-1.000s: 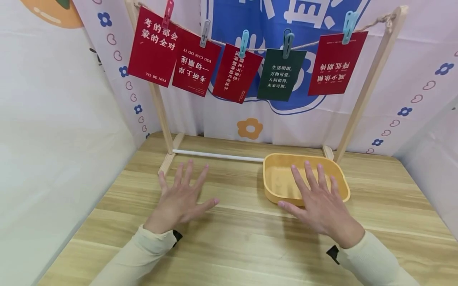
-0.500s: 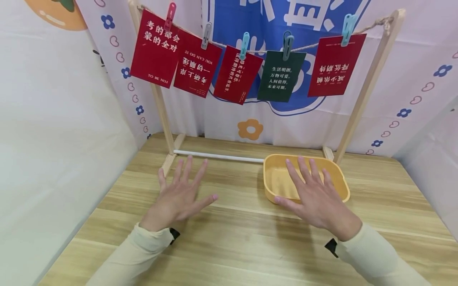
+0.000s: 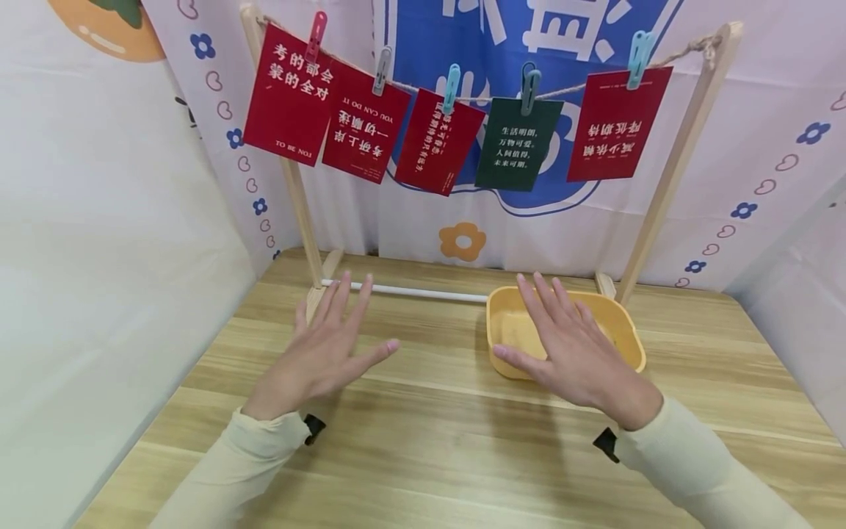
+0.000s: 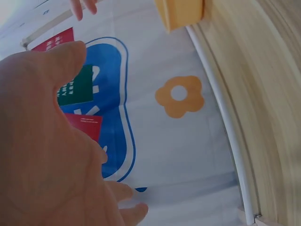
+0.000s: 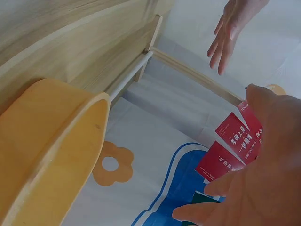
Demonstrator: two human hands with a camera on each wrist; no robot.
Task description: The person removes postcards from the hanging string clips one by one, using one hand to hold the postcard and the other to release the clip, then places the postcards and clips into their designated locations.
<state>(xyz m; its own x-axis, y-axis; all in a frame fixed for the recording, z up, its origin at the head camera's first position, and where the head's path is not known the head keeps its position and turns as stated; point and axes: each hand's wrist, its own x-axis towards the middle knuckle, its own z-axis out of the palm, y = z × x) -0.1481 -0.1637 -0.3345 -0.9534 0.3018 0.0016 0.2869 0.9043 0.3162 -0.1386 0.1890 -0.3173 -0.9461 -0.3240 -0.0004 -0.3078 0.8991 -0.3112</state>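
Observation:
My left hand (image 3: 313, 360) hovers above the table's left half, fingers spread, holding nothing. The right hand (image 3: 581, 356), also spread and without anything in it, is over the front of a yellow plastic tray (image 3: 499, 364) and hides part of it. Behind both hands, several cards hang from a twine line by clothespins. From the left come a red card (image 3: 287, 110) under a pink clothespin (image 3: 316, 37), two more red ones, a green card (image 3: 518, 143) under a grey-blue clothespin (image 3: 531, 92), and a red card (image 3: 617, 125) under a light blue clothespin (image 3: 639, 59).
Two wooden posts, left (image 3: 300, 213) and right (image 3: 681, 162), carry the twine. A white rod (image 3: 423, 292) runs low between them, its right part hidden behind the tray. A printed cloth (image 3: 410, 228) hangs at the back of the wooden table (image 3: 423, 441).
Both hands have risen slightly off the table and moved a little up in the head view, fingers still spread. The right hand has also drifted left. Cards and tray stay in place.

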